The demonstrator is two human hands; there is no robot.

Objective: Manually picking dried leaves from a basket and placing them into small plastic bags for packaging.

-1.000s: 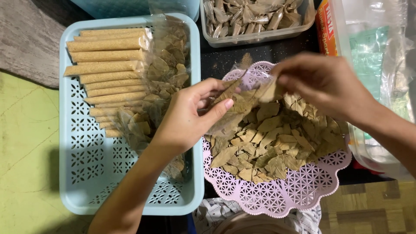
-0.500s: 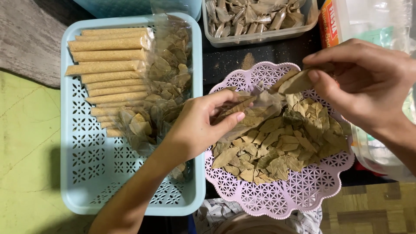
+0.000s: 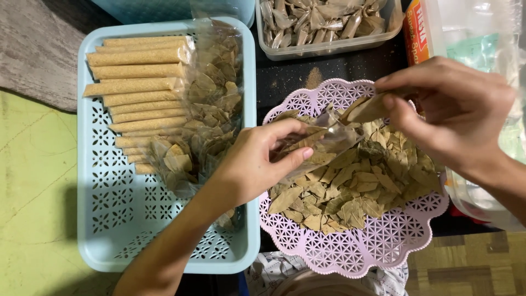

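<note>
My left hand [image 3: 255, 164] pinches a small clear plastic bag [image 3: 323, 142] partly filled with dried bay leaves, held over the left rim of a pink lattice basket [image 3: 350, 249]. My right hand [image 3: 449, 109] grips a few dried leaves [image 3: 368, 108] just above and to the right of the bag's mouth. A heap of loose dried leaves [image 3: 356, 186] fills the pink basket under both hands.
A light blue perforated tray [image 3: 109, 203] on the left holds several tan powder packets [image 3: 137, 82] and bagged leaves [image 3: 211, 98]. A clear tub of wrapped packets [image 3: 323, 24] stands at the back. Clear plastic bags and a container [image 3: 482, 33] lie at the right.
My right hand drew back to the right with leaves, then came slightly down toward the bag's mouth. My left hand and the bag shifted a little lower and right.
</note>
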